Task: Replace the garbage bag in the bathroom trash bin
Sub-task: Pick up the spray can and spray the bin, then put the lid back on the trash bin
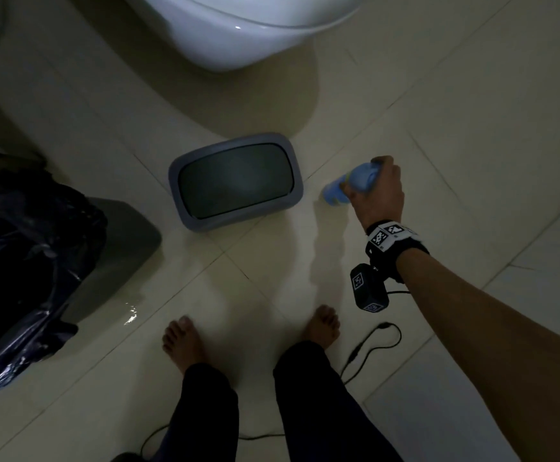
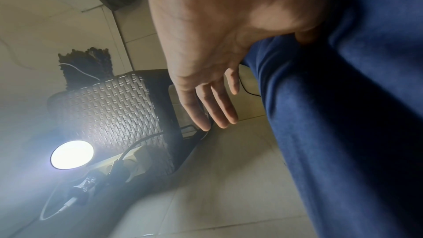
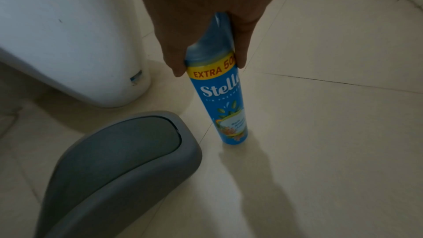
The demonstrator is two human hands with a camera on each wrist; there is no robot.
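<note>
A grey bin lid (image 1: 235, 181) with a dark swing flap lies flat on the tiled floor in front of the toilet; the right wrist view shows this lid (image 3: 119, 169) too. At the left stands the grey bin (image 1: 118, 248), a crumpled black garbage bag (image 1: 28, 255) bulging over it. My right hand (image 1: 377, 191) grips the top of a blue air freshener can (image 1: 348, 185) just right of the lid. The can (image 3: 222, 100) hangs upright, its base close to the floor. My left hand (image 2: 215, 108) hangs beside my trouser leg with straight fingers, holding nothing.
A white toilet (image 1: 238, 28) stands behind the lid. My bare feet (image 1: 185, 338) are near the bottom, with a black cable (image 1: 372, 345) beside them and a wet patch (image 1: 132, 311) by the bin. A wicker basket (image 2: 109, 115) and a bright lamp (image 2: 72, 155) are behind me.
</note>
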